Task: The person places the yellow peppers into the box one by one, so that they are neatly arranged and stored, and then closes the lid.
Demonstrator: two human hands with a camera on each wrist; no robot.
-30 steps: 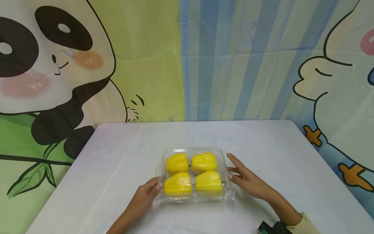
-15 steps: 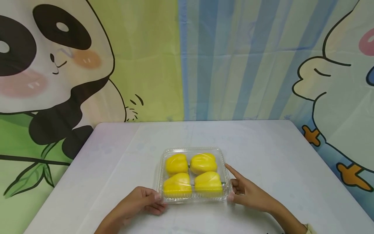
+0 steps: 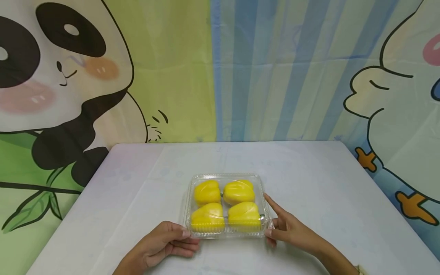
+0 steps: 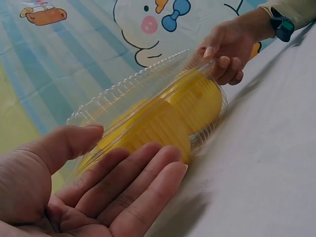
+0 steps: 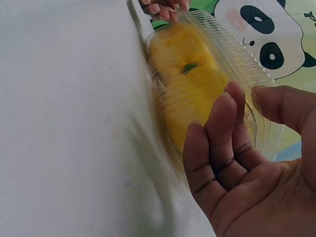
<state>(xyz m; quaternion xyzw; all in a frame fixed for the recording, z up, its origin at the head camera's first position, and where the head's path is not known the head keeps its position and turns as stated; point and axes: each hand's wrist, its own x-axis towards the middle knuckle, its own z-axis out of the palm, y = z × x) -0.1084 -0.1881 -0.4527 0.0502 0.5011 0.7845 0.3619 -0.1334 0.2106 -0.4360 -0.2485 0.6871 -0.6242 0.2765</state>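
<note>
A clear plastic clamshell box with several yellow bell peppers inside is between my two hands. Its lid is down over the peppers. My left hand pinches the near left corner, thumb on the rim and fingers stretched out below. In the left wrist view those fingers lie along the box's underside. At the near right corner my right hand pinches the rim with its thumb, and its index finger runs along the right side. A green stem shows through the plastic in the right wrist view.
A white-covered table lies under the box and hands. Behind it hangs a printed cloth with a panda and a white cartoon figure. A dark device is strapped on the right wrist.
The left hand has shifted down to the near left corner, its fingers now reaching under it. The right hand has come in from beside the box to grip the near right corner.
</note>
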